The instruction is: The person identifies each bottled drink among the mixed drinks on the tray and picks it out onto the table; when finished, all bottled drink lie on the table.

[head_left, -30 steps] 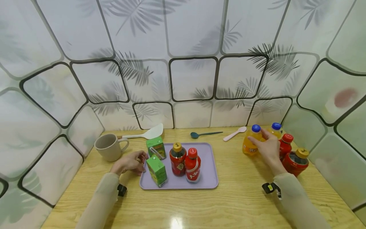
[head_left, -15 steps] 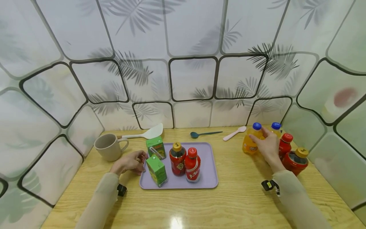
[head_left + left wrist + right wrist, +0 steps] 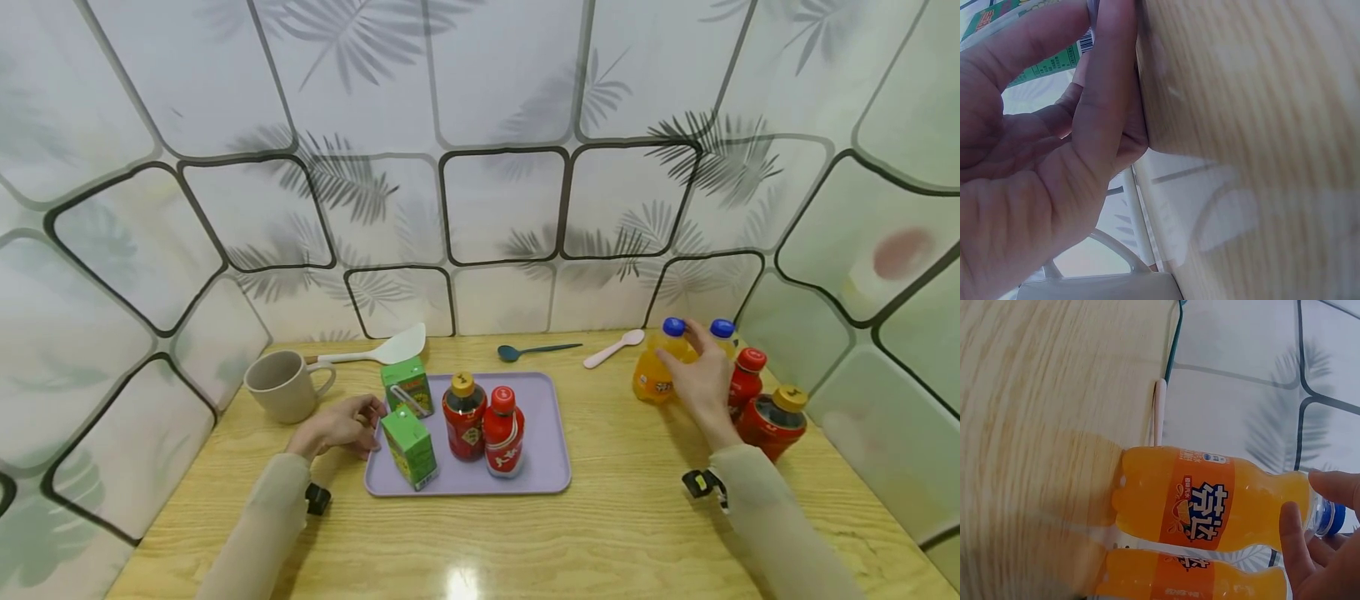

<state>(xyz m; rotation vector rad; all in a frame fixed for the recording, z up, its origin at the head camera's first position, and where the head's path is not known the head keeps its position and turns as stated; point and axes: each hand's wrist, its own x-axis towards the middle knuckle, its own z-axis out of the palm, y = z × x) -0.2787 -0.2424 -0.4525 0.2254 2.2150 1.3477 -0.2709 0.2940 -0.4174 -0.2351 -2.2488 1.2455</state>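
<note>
In the head view my right hand (image 3: 703, 379) pinches the neck of an orange soda bottle (image 3: 651, 377) with a blue cap, thumb on one side and fingers on the other. The right wrist view shows this bottle (image 3: 1204, 500) with its base close to the tabletop and a second orange soda bottle (image 3: 1191, 576) beside it. At the left end of the lilac tray (image 3: 543, 433), my left hand (image 3: 341, 427) grips the rim, its fingers partly hidden. Two green juice boxes (image 3: 409, 447), a dark tea bottle (image 3: 465, 421) and a red bottle (image 3: 504, 437) stand on the tray.
Behind my right hand are a red bottle (image 3: 746, 379) and a gold-capped dark bottle (image 3: 776, 423). A beige mug (image 3: 283, 387) stands at the left. Along the back lie a white spatula (image 3: 401, 346), a dark teal spoon (image 3: 536, 350) and a pink spoon (image 3: 613, 348).
The orange soda bottle in my right hand has tipped slightly, its cap shifting up and away while its base stays nearly in place. My left hand and the tray keep their places.
</note>
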